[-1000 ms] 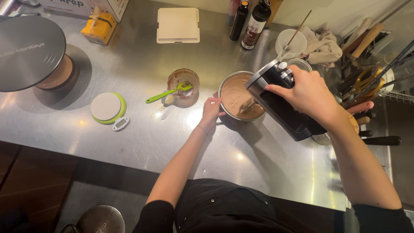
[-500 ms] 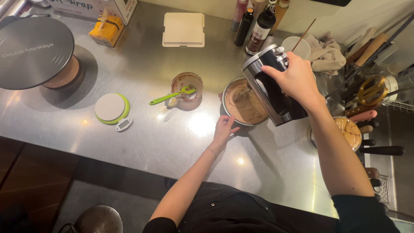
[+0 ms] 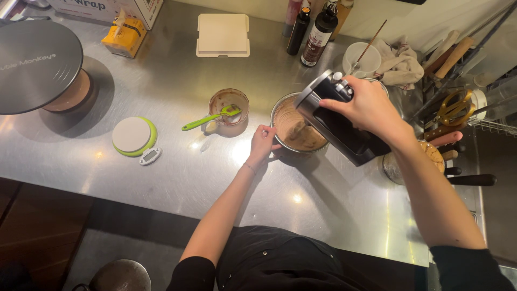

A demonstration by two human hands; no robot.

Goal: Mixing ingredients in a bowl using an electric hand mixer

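- Gripping the black-and-silver hand mixer (image 3: 339, 121) firmly, our right hand (image 3: 371, 108) tilts it into the round metal bowl of brown batter (image 3: 293, 126).
- Our left hand (image 3: 262, 144), fingers curled, steadies the bowl's rim at eight o'clock.

Black-and-silver mixer (image 3: 339, 121), brown batter (image 3: 295, 129), green spatula (image 3: 207, 117)
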